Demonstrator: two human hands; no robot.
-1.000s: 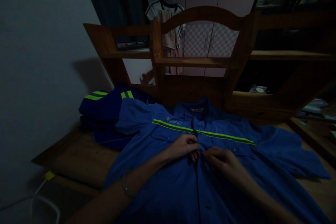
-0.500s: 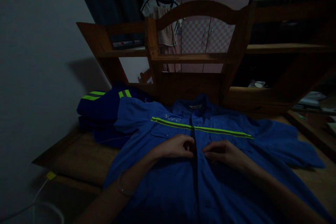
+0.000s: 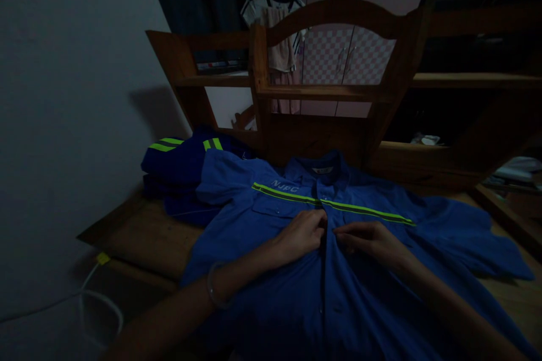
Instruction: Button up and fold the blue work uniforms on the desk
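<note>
A blue short-sleeved work shirt [image 3: 271, 271] lies front up across the wooden desk, its collar at the far side and a yellow-green and grey stripe over the chest. My left hand [image 3: 301, 234], with a bangle on the wrist, is closed at the edge of the front opening below the stripe; its fingertips are partly tucked under the cloth. Just to its right, my right hand [image 3: 368, 241] pinches the button placket [image 3: 332, 271] between thumb and fingers. Any button between the fingers is hidden.
Folded dark blue clothing [image 3: 175, 169] with yellow-green bands lies at the far left beside the shirt. A wooden shelf unit [image 3: 322, 93] rises behind. A white cable [image 3: 104, 299] hangs near the left desk edge [image 3: 139, 273]. A grey wall [image 3: 76, 96] borders the left.
My left hand has closed its fingers at the opening, where before they were curled with a gap. My right hand keeps its pinch on the placket. The view has shifted slightly left.
</note>
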